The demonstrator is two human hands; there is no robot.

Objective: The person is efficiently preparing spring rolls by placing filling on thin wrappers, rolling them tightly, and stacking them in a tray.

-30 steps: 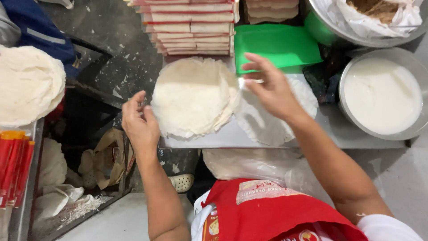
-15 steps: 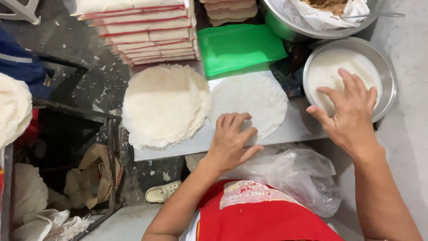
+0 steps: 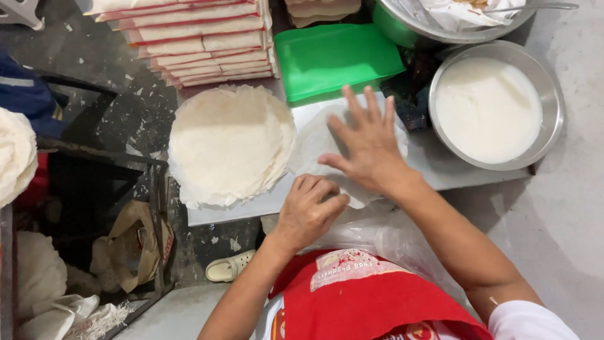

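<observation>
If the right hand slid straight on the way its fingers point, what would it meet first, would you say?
Most likely the green lid, just past the fingertips of the right hand, which lies flat on the single wrapper; depth is hard to judge.

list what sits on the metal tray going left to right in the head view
wrapper stack → single wrapper under right hand → metal bowl of white liquid
</observation>
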